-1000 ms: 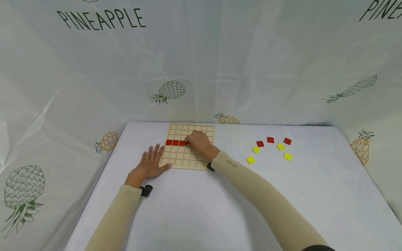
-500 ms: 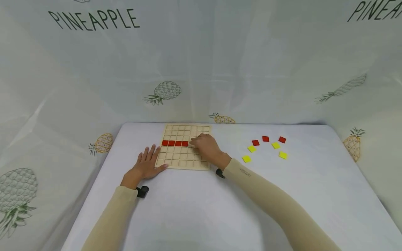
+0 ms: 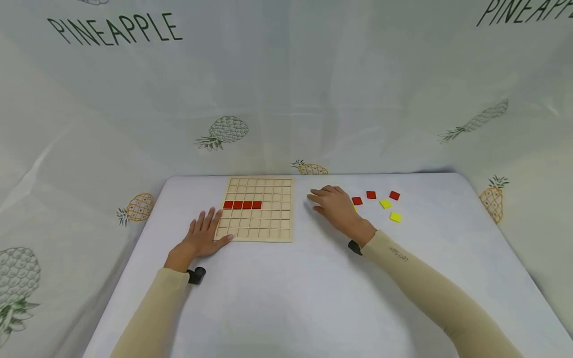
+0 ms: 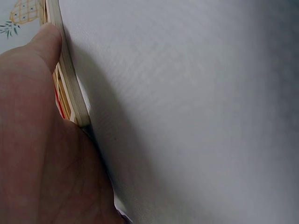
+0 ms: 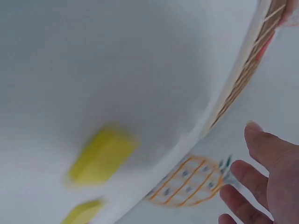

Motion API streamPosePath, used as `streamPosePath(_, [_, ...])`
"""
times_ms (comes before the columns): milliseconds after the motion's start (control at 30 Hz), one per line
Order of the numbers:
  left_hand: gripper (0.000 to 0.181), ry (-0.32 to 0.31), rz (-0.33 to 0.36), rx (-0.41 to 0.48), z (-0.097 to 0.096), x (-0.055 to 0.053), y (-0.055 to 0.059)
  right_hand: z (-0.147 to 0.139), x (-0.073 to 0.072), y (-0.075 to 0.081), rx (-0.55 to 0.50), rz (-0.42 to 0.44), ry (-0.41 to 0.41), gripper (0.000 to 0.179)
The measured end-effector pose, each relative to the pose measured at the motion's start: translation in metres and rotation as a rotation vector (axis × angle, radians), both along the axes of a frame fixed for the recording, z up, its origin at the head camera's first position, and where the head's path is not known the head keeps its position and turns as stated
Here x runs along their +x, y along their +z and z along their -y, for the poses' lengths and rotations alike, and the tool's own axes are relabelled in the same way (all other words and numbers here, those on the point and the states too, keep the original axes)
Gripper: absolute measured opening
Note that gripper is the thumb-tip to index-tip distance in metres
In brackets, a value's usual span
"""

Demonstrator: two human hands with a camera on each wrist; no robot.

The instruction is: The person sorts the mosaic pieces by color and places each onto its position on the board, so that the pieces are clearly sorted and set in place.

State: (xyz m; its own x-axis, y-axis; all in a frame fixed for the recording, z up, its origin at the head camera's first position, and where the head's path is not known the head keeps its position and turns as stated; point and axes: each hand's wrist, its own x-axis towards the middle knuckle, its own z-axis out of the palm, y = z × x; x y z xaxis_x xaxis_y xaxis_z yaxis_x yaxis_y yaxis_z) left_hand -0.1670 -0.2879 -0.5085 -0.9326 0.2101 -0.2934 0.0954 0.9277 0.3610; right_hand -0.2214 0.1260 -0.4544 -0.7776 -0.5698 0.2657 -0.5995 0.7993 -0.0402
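A pale wooden grid board (image 3: 264,223) lies at the table's back, with several red square tiles (image 3: 242,205) side by side in one row from its left edge. My left hand (image 3: 200,238) rests flat at the board's left side, fingers spread. In the left wrist view its thumb (image 4: 46,44) touches the board's edge (image 4: 74,88). To the right of the board, my right hand (image 3: 334,206) hovers above the table with loosely bent fingers and holds nothing. Beyond it lie three loose red tiles (image 3: 371,195) and yellow tiles (image 3: 395,217), some hidden by the hand.
The white table (image 3: 286,298) ends at the back against a pale curtain (image 3: 358,99) printed with pineapples. In the right wrist view two yellow tiles (image 5: 103,156) appear blurred on the tabletop.
My right hand has left the board and moved right toward the loose tiles. A fourth red tile, covered by it earlier, now shows in the row. My left hand stays at the board.
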Motion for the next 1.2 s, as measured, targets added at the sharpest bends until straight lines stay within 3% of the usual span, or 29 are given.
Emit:
streamPosePath(200, [0.106, -0.004, 0.017, 0.003, 0.001, 0.001, 0.003, -0.042, 0.002, -0.002, 0.015, -0.005, 0.003, 0.044])
streamPosePath(567, [0.11, 0.001, 0.009, -0.006, 0.003, -0.003, -0.003, -0.097, -0.004, -0.014, 0.027, 0.015, -0.028, 0.045])
streamPosePath(800, [0.108, 0.005, 0.01, -0.02, 0.003, -0.003, -0.002, -0.114, -0.009, -0.017, 0.067, 0.046, -0.056, 0.043])
streamPosePath(1200, [0.099, 0.014, 0.033, -0.025, -0.007, 0.006, 0.016, -0.118, -0.016, -0.017, 0.076, 0.11, -0.046, 0.04])
